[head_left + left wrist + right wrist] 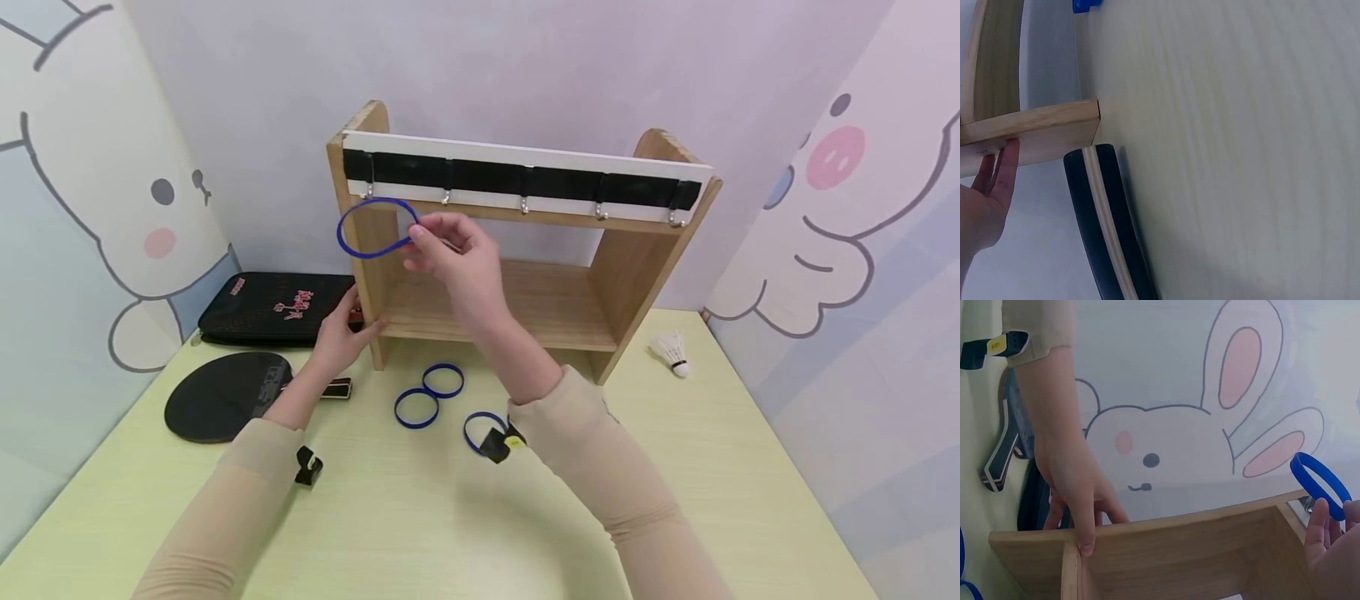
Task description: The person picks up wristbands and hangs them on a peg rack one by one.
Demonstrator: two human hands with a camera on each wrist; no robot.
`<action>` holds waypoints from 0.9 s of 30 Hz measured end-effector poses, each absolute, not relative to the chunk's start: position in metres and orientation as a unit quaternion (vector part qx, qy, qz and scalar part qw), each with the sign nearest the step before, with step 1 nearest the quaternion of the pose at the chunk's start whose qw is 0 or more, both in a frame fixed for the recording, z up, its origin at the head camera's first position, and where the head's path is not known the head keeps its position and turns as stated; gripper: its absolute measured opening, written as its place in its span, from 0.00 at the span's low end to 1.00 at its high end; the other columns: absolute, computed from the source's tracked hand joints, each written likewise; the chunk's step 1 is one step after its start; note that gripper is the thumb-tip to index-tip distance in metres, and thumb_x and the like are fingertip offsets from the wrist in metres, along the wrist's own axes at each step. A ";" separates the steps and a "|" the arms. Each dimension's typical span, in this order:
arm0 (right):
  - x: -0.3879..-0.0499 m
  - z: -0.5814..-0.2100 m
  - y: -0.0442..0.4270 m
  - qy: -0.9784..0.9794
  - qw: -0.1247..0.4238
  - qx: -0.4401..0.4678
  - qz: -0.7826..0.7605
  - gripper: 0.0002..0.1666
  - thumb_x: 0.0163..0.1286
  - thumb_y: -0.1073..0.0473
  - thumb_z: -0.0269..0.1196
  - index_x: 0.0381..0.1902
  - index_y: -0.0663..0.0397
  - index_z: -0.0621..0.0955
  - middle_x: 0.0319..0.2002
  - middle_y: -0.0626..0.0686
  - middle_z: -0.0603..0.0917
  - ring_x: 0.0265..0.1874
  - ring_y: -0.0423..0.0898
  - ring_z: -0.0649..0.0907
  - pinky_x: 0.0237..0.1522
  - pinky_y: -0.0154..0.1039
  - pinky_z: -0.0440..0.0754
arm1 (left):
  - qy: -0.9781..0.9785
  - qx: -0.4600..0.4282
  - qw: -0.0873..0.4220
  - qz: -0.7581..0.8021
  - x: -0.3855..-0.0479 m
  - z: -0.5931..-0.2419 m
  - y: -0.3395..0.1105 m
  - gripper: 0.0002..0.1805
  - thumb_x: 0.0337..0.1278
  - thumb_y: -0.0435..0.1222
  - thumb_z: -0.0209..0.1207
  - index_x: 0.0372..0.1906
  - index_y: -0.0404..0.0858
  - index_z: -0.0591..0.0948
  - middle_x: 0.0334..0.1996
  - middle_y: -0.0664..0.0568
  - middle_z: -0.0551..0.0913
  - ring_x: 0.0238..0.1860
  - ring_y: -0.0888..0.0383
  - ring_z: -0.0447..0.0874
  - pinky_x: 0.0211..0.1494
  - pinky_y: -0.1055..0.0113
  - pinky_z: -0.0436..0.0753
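Note:
My right hand pinches a thin blue ring by its right edge. The ring is held up just below the leftmost metal hook; whether they touch I cannot tell. A white board with black tape and several hooks runs along the top front of a wooden shelf. My left hand holds the shelf's left side panel, thumb at the front edge and fingers against the outer face. More blue rings lie on the table before the shelf, one partly hidden by my right wrist strap.
A black table tennis bat lies left, its handle partly behind my left arm. Behind it is a black zipped case against the wall. A white shuttlecock rests right of the shelf. Cartoon-printed walls border the table.

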State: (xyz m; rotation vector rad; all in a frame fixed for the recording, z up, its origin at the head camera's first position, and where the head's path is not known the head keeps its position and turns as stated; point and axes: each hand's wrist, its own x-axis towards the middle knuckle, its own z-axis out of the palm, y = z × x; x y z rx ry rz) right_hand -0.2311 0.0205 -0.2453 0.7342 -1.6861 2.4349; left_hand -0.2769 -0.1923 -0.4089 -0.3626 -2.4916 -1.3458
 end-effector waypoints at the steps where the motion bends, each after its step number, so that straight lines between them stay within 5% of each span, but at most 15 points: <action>1: -0.233 -0.245 0.017 -0.537 0.041 0.233 0.810 0.08 0.65 0.64 0.62 0.41 0.61 0.78 0.36 0.55 0.81 0.34 0.48 0.84 0.40 0.41 0.85 | -0.864 -0.126 0.143 -0.466 -0.277 -0.409 -0.192 0.42 0.60 0.40 0.61 0.74 0.44 0.52 0.58 0.36 0.72 0.53 0.40 0.76 0.47 0.45 0.81; 18: -0.251 -0.263 -0.003 -0.519 0.039 0.173 0.836 0.09 0.64 0.64 0.62 0.43 0.60 0.78 0.35 0.53 0.81 0.33 0.46 0.85 0.39 0.38 0.85 | -0.865 -0.121 0.143 -0.466 -0.277 -0.410 -0.193 0.41 0.60 0.40 0.60 0.74 0.46 0.53 0.59 0.36 0.71 0.54 0.39 0.76 0.46 0.44 0.81; 27: -0.246 -0.270 0.014 -0.552 0.007 0.191 0.811 0.20 0.65 0.64 0.62 0.53 0.61 0.74 0.48 0.59 0.80 0.37 0.45 0.83 0.37 0.39 0.85 | -0.868 -0.120 0.135 -0.463 -0.278 -0.409 -0.192 0.41 0.61 0.42 0.60 0.74 0.46 0.52 0.59 0.36 0.71 0.54 0.39 0.74 0.48 0.44 0.80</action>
